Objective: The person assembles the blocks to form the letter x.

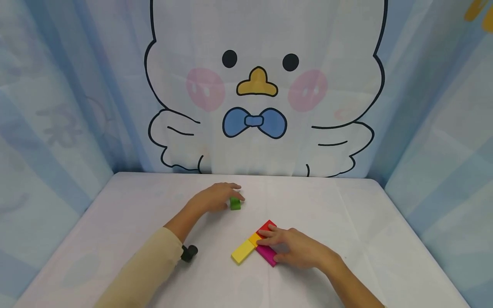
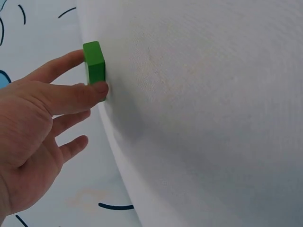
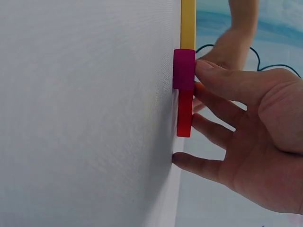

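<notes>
My left hand reaches toward the far side of the table and pinches a small green block between thumb and fingers. In the left wrist view the green block stands between the thumb and a finger. My right hand is over a group of flat blocks on the table. Its thumb and index finger span a magenta block, while other fingers touch a red block. An orange block adjoins these, with a yellow block at its lower left. The fingers partly cover the magenta and red blocks.
A white cloth covers the table. Behind it hangs a curtain printed with a cartoon bird. A black wrist device sticks out from the left sleeve, above the tabletop.
</notes>
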Demonstrator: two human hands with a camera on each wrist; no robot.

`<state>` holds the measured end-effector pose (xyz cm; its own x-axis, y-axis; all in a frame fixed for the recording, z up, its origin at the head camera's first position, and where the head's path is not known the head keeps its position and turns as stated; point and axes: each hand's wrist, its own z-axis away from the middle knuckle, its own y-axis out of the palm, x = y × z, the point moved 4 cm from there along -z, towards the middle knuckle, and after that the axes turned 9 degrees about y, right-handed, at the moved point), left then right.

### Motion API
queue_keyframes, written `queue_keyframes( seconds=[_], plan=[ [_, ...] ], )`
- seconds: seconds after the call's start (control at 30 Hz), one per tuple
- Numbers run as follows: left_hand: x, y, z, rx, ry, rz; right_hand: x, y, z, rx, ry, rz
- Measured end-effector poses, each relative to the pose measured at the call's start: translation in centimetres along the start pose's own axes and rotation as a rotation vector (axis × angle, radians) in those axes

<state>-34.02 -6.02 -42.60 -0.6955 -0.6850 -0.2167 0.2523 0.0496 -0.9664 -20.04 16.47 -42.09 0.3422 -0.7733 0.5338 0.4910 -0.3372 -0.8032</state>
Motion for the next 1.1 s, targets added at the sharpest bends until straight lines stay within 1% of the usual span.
queue_keyframes(
  seconds=[0.23, 0.33, 0.5, 0.87, 1.1],
  plan=[
    [-0.1, 0.0, -0.5, 0.004, -0.003, 0.077, -0.1, 0.1, 0.0, -0.002, -0.003, 0.0],
    [-0.1, 0.0, -0.7, 0.003, 0.013, 0.113, -0.2, 0.1, -0.1, -0.002, -0.003, 0.002],
    [0.0, -0.3, -0.9, 0.005, 0.034, 0.138, -0.2, 0.2, -0.1, 0.008, 0.005, -0.013],
    [0.1, -0.5, -1.5, 0.014, 0.043, 0.145, -0.3, 0.3, -0.1, 0.016, 0.035, -0.02],
    [-0.1, -0.9, -1.6, 0.013, 0.058, 0.106, -0.3, 0.1, -0.1, 0.01, 0.02, -0.007]
  ],
)
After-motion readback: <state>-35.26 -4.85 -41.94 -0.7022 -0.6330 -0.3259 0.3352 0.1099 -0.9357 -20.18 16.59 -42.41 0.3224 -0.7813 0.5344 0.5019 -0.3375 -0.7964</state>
